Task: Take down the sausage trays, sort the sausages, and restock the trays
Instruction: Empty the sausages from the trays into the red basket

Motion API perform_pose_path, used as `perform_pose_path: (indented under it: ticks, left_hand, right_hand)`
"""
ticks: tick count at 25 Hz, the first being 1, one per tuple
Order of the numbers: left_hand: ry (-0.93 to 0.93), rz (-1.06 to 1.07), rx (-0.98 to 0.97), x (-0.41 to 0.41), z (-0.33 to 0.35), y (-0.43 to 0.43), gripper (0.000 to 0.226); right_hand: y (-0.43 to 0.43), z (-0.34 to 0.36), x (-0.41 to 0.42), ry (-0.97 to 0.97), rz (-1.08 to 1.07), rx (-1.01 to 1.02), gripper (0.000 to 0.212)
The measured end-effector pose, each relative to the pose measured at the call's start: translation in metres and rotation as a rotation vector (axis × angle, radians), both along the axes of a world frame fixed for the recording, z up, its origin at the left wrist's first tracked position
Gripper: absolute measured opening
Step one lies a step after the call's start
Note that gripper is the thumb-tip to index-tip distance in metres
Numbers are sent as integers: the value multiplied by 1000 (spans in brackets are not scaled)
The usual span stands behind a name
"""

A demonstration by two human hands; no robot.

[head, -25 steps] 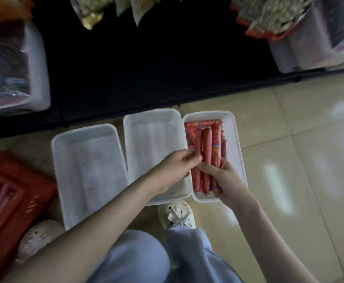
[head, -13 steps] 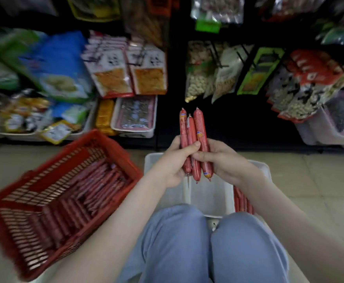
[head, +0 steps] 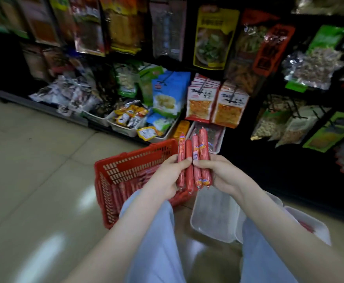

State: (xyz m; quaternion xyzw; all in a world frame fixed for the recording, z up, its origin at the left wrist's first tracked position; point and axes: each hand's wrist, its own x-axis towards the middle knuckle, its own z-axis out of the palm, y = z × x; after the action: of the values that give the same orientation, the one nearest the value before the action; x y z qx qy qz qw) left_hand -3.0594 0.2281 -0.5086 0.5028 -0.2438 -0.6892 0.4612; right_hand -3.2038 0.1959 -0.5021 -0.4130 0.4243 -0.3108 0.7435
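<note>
Both hands, left hand (head: 168,176) and right hand (head: 221,173), pinch upright sausages (head: 194,160) near the red basket (head: 134,170); loosely bunched, one could slip out.

A sausage bundle (head: 194,160) of at least four red, plastic-cased sticks stands nearly upright, just right of the red basket (head: 126,166)'s far corner and above its rim. The left hand (head: 167,176) and right hand (head: 222,174) pinch it at mid-length from either side, thumbs meeting in front. Orange-and-blue labels sit near the sticks' lower ends. More loose sausages (head: 134,184) lie lengthwise inside the basket. Right of the basket, on the floor, lies a pale rectangular tray (head: 214,219), open side up. Farther right, a second white tray (head: 318,227) shows a little red inside and is mostly hidden.
</note>
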Motion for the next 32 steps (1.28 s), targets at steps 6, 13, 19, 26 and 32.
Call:
perform_pose_path:
  ticks: [6, 13, 19, 26, 32]
  left_hand:
    - [43, -40, -28, 78, 13, 39, 28]
    - [18, 95, -95, 152, -2, 49, 36]
    - [53, 114, -62, 152, -35, 14, 40]
    - [104, 96, 25, 138, -101, -60, 46]
    - [175, 76, 135, 122, -167, -101, 45]
  right_hand:
    - [12, 4, 74, -2, 122, -69, 26]
    - [4, 3, 149, -18, 333, -110, 42]
    - [-37, -35, 149, -61, 323, -17, 48]
    - [-106, -98, 136, 35, 301, 104, 42]
    - [-152, -156, 117, 77, 281, 208, 32]
